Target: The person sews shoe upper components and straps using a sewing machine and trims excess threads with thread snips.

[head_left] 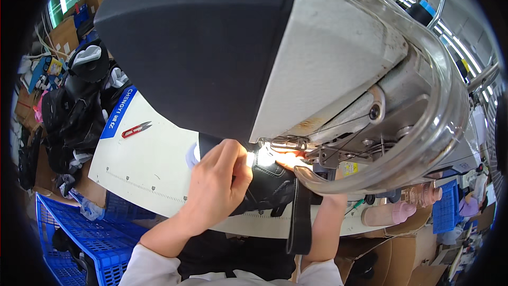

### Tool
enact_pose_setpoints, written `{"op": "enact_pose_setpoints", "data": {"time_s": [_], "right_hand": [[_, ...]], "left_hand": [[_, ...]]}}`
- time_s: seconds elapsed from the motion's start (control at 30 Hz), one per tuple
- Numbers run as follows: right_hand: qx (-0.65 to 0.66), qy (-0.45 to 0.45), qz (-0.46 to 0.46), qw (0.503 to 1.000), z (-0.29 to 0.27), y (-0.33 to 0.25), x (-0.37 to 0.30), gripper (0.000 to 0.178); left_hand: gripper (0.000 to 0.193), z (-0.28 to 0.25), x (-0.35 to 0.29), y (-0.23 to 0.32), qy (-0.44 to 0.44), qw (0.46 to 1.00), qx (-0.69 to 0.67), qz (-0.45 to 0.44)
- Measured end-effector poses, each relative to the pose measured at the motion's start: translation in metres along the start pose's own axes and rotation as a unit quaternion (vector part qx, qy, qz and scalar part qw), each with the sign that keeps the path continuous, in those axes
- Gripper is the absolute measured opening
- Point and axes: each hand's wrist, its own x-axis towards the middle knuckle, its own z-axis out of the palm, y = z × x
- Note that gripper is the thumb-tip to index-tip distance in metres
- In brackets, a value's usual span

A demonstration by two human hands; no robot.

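Observation:
A sewing machine [328, 63] with a dark cover and pale body fills the upper middle, its lit needle area low in front of me. Under it lies a black leather-like piece [267, 180] with stitched seams. My left hand [218, 182] is closed just left of the needle area, thumb and fingers pinched together over the piece; what they hold is too small to make out. On the other side, my right hand [288, 160] rests with its fingers stretched out by the piece, partly hidden behind the machine. A black strap [300, 222] hangs beside my right forearm.
Red thread snips [136, 130] lie on the white tabletop [137, 159], left of the machine. Blue crates [100, 249] stand at lower left, below a pile of black items [79, 111]. A pinkish bottle [389, 214] and a cardboard box [397, 257] are at right.

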Motion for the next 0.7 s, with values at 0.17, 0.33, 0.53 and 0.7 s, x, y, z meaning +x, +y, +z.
{"op": "enact_pose_setpoints", "data": {"time_s": [0.17, 0.33, 0.53, 0.7], "right_hand": [[-0.528, -0.063, -0.369, 0.763, 0.095, -0.1, 0.03, 0.024], [-0.454, -0.046, -0.27, 0.848, 0.105, -0.106, 0.024, 0.026], [-0.373, -0.013, -0.135, 0.918, 0.124, -0.103, 0.006, 0.028], [-0.298, 0.023, -0.019, 0.954, 0.138, -0.111, 0.002, 0.03]], "left_hand": [[0.02, -0.004, 0.0, 0.004, 0.015, 0.992, 0.119, 0.049], [0.022, 0.0, 0.004, -0.002, 0.02, 0.979, 0.171, 0.104], [0.022, 0.006, 0.003, -0.02, 0.012, 0.982, 0.163, 0.096], [0.023, -0.004, 0.009, -0.01, 0.001, 0.982, 0.149, 0.117]]}}
